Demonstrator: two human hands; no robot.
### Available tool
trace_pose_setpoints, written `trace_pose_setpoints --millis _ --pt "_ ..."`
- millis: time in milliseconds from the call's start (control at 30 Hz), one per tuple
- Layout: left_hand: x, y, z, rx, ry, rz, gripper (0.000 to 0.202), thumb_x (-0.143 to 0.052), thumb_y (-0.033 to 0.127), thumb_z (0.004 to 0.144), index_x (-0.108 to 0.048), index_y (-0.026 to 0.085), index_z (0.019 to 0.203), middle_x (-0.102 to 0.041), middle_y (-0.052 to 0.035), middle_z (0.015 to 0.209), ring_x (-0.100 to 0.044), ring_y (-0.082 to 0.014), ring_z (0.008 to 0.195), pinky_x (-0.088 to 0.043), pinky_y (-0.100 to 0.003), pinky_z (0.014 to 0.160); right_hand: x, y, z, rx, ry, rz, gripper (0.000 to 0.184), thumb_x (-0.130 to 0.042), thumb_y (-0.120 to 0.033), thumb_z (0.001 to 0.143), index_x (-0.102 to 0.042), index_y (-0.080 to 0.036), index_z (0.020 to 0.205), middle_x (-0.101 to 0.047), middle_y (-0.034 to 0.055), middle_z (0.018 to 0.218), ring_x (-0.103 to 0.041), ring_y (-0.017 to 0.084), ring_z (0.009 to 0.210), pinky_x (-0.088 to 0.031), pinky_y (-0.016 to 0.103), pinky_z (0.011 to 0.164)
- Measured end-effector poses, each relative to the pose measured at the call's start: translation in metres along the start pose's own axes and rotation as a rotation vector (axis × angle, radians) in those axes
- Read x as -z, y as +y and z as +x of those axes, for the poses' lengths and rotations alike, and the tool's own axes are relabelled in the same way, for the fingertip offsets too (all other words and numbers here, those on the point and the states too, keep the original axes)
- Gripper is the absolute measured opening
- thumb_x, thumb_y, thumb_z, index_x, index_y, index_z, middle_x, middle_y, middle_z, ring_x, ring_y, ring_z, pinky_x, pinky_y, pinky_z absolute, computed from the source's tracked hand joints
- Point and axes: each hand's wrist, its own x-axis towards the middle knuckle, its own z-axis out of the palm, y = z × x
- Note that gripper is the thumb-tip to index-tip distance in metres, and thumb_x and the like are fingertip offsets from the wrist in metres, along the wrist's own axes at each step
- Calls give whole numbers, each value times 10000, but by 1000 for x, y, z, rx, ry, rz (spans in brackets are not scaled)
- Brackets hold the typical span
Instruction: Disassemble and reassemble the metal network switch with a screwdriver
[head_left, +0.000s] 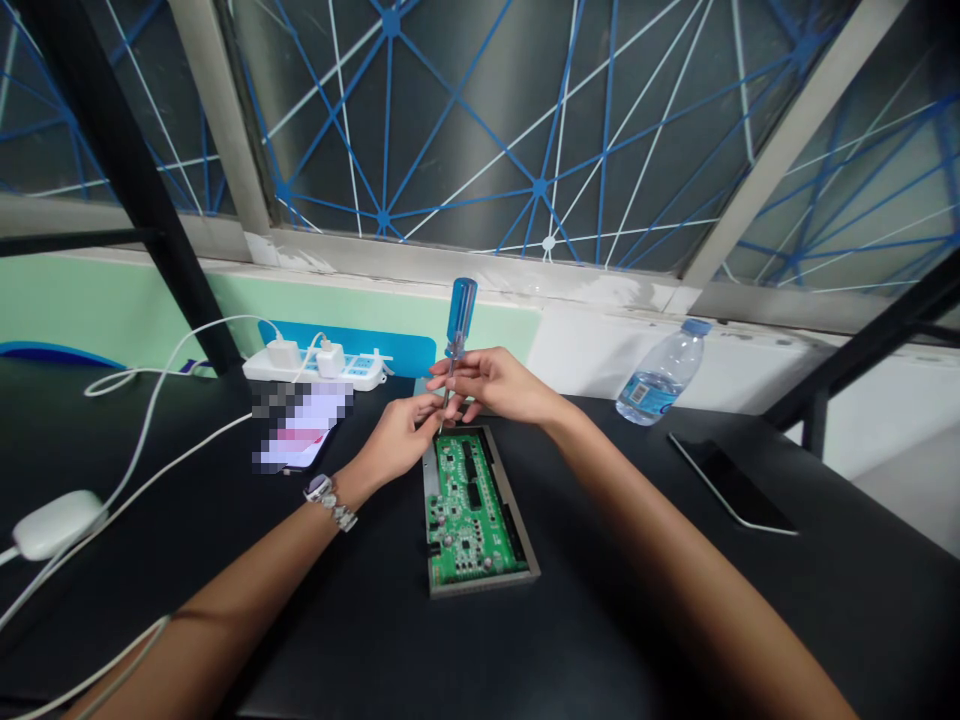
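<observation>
A screwdriver [461, 312] with a clear blue handle stands nearly upright, its tip down at the far left corner of a green circuit board [480, 535]. The board lies in a grey metal frame [517, 510] on the black table. My right hand [499, 385] has its fingers closed around the screwdriver's metal shaft, below the handle. Close by, the fingers of my left hand [401, 435] are pinched together low at the shaft, near the board's corner. Whether they hold the shaft or a small screw is hard to see.
A lit phone [304, 425] lies left of my left hand, before a white power strip [315, 368] with plugs. White cables and a white adapter [61, 525] spread over the left side. To the right are a water bottle [660, 375] and a dark tablet-like device [731, 480].
</observation>
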Motion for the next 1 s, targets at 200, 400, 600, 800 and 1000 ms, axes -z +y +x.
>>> trace_pose_setpoints --millis 200,400,600,800,1000 --pt "-2 4 -2 -24 42 30 217 -558 322 925 -648 151 1025 -724 -78 949 -683 -209 904 -522 -329 820 -1 3 2 42 39 -44 268 -661 -283 828 -674 -109 1031 -738 99 895 -705 147 620 -533 231 505" --pt "-4 8 -5 -10 183 137 187 -635 315 873 -623 159 977 -702 -43 849 -671 -177 761 -523 -296 728 -6 14 8 109 145 -88 178 -686 -295 794 -646 -136 865 -715 58 783 -692 145 543 -510 224 473" --pt "-7 9 -4 10 246 158 161 -672 315 841 -608 167 830 -680 -18 773 -659 -164 705 -514 -267 672 -11 18 10 170 251 -175 187 -690 -326 778 -599 -164 773 -648 12 644 -670 162 516 -493 243 452" --pt "-8 3 -3 34 252 42 142 -698 287 815 -642 157 822 -724 -45 798 -698 -193 740 -542 -294 700 -13 22 11 198 314 -250 225 -699 -365 776 -580 -176 749 -659 21 690 -675 164 565 -492 258 499" --pt "-2 2 -2 76 155 -80 168 -668 287 840 -695 130 892 -758 -91 892 -722 -227 859 -558 -327 791 -10 14 9 140 247 -233 317 -743 -396 748 -625 -152 912 -675 53 872 -662 143 606 -491 246 493"
